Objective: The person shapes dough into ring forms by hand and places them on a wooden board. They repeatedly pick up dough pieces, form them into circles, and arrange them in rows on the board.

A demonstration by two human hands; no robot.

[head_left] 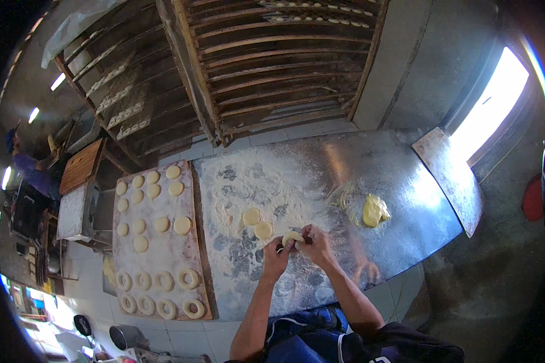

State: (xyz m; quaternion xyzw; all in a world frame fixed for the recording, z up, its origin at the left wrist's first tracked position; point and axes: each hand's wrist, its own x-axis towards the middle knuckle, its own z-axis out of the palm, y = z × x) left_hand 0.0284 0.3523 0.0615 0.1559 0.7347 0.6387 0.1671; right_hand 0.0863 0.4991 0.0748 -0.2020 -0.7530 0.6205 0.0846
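Observation:
Just above the floured metal table (321, 296), a small pale round of dough (292, 236) is pinched between my two hands. My left hand (276, 256) grips its left side and my right hand (317, 244) its right side; whether the dough has a hole is hidden by the fingers. Close to my left hand lie two flat dough discs (263, 230) on the flour. Farther right rests a yellowish lump of dough (375, 210). On the left, a floured wooden board (157, 251) bears several dough discs (161, 224) in its far part and several dough rings (165, 281) in its near part.
Wooden racks (284, 66) stand beyond the table, with dough pieces on some shelves. A thin board (451, 178) leans at the table's right end, beside a bright window (490, 106). Another person (33, 169) stands far left, near a wooden box (82, 166). A metal pot (126, 336) sits lower left.

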